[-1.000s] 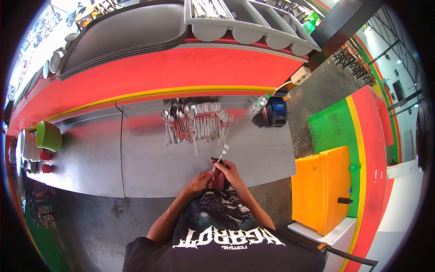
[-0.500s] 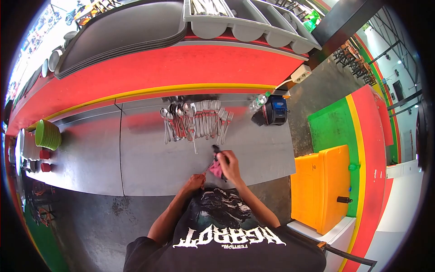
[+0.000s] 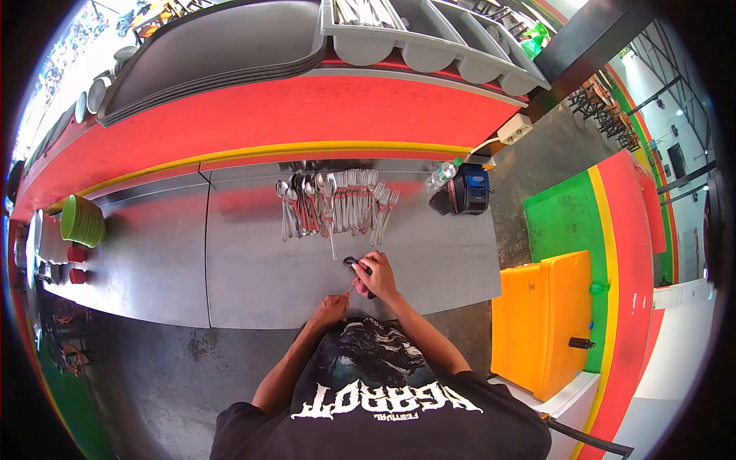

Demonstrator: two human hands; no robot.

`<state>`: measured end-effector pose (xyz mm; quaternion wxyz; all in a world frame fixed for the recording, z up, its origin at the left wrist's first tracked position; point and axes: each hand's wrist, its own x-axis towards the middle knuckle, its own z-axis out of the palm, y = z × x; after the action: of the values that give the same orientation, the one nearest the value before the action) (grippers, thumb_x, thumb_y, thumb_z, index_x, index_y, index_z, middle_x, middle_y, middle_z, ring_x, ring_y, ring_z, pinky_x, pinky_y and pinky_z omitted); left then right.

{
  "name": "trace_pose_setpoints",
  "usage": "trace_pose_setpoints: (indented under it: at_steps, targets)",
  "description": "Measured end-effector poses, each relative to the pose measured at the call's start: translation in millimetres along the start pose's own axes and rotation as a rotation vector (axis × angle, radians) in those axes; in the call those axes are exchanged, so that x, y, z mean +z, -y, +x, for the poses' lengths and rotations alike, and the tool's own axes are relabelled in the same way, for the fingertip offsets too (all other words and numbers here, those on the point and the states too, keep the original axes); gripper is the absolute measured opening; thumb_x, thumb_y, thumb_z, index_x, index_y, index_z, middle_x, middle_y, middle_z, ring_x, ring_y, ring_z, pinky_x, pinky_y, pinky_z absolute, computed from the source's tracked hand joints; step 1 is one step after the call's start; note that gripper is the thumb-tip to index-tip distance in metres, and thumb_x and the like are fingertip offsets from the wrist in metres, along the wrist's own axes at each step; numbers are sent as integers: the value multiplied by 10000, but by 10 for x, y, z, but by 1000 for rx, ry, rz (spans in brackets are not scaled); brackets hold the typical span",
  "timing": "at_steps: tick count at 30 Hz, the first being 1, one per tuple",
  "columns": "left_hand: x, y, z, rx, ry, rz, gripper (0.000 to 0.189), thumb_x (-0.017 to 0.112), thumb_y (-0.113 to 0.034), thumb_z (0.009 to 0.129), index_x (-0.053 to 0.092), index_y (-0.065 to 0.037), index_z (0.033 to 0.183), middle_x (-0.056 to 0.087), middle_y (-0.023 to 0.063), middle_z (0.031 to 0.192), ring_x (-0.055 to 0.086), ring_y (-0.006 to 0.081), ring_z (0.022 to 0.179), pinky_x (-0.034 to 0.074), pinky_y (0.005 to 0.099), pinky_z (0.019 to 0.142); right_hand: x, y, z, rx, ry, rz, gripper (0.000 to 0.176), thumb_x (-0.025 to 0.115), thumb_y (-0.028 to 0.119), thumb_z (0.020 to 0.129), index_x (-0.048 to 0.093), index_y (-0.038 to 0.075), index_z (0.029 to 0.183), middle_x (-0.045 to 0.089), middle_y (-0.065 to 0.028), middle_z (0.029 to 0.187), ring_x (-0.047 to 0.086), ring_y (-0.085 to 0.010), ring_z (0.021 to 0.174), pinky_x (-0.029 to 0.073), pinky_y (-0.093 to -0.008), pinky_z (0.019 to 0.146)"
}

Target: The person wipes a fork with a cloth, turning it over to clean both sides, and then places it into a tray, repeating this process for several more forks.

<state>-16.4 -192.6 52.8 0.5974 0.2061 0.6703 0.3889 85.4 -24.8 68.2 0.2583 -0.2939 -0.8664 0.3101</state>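
Note:
My left hand [image 3: 332, 308] is closed near the table's front edge, gripping the thin end of a piece of cutlery [image 3: 350, 290]. The other end of that utensil is hidden, so its kind cannot be told. Just to the right, my right hand [image 3: 375, 274] is wrapped round a pink and black cloth [image 3: 361, 287] that meets the utensil. A dark part of the bundle sticks out past the fingers. Beyond my hands, spoons [image 3: 291, 201] lie in a row beside forks [image 3: 360, 199]. One longer utensil [image 3: 333, 222] juts toward me from the row.
On the metal table [image 3: 261, 284] stand a water bottle [image 3: 442, 175] and a dark blue bag [image 3: 469, 189] at right, with green plates [image 3: 81, 221] far left. The red ledge behind carries black trays [image 3: 215, 46] and a grey cutlery tray [image 3: 437, 47]. An orange bin [image 3: 540, 322] stands right.
My right hand has shifted slightly left and down with the cloth, closer to my left hand. The dark part has swung leftward. My left hand stays almost in place.

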Motion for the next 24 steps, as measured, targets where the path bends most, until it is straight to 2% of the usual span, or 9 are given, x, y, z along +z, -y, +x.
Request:
trace_pose_setpoints:
  at_steps: [5,8,10,13,14,17,18,21,24]
  targets:
    - [-52,-92,-81,40,-11,74,504,463,-420,1014,529,-48,682,539,35,560,565,136,513,455,293,505,62,-391,61,180,-12,116,236,715,251,848,681,18,849,620,-127,882,592,-329,884,488,-421,771]
    - [-85,-42,-109,25,2,-48,518,455,-403,1012,537,-14,681,519,44,549,550,146,470,483,327,500,-118,-488,81,83,-93,-90,239,720,253,843,685,17,838,620,-130,834,596,-325,822,482,-407,761]
    - [-165,-97,-188,38,5,-29,507,462,-411,1018,530,-37,682,526,33,558,558,128,513,463,294,516,-162,-534,91,56,-89,-125,261,731,257,838,688,0,851,627,-140,825,603,-323,776,483,-396,746]
    - [-255,-88,-236,108,-2,-34,517,440,-423,1026,527,-37,693,522,34,566,558,127,529,457,299,532,-186,-620,137,250,-18,60,295,728,274,852,689,-16,887,643,-143,850,619,-296,785,486,-379,737]
    - [-278,-71,-238,140,-5,-37,526,427,-427,1028,527,-30,699,519,38,567,556,131,526,460,310,536,-168,-640,146,304,-88,150,334,715,298,876,686,-33,913,657,-141,852,625,-250,781,483,-353,725]
    - [-322,-115,-237,135,7,-83,527,416,-430,1034,524,-32,705,522,36,569,556,129,535,449,307,542,-216,-585,214,388,-141,207,354,699,306,897,679,-47,904,656,-131,824,615,-208,766,476,-331,724]
    - [-322,-128,-236,132,-4,-49,530,415,-432,1034,524,-30,706,523,37,568,557,130,534,450,310,542,-251,-509,240,374,-148,249,345,689,292,913,663,-51,895,640,-92,798,577,-147,736,459,-306,700]
    - [-298,-218,-234,131,-10,32,523,418,-433,1034,522,-38,708,518,29,571,543,123,526,438,304,525,-413,-121,330,353,-120,381,325,700,276,903,661,-46,875,629,-120,807,593,-197,754,467,-330,709]
    - [-233,-296,-222,154,24,47,490,426,-409,1033,531,-51,715,519,19,584,527,116,520,419,292,502,-439,272,312,286,-55,503,236,668,188,923,656,-40,864,618,-90,843,583,-168,803,456,-307,750]
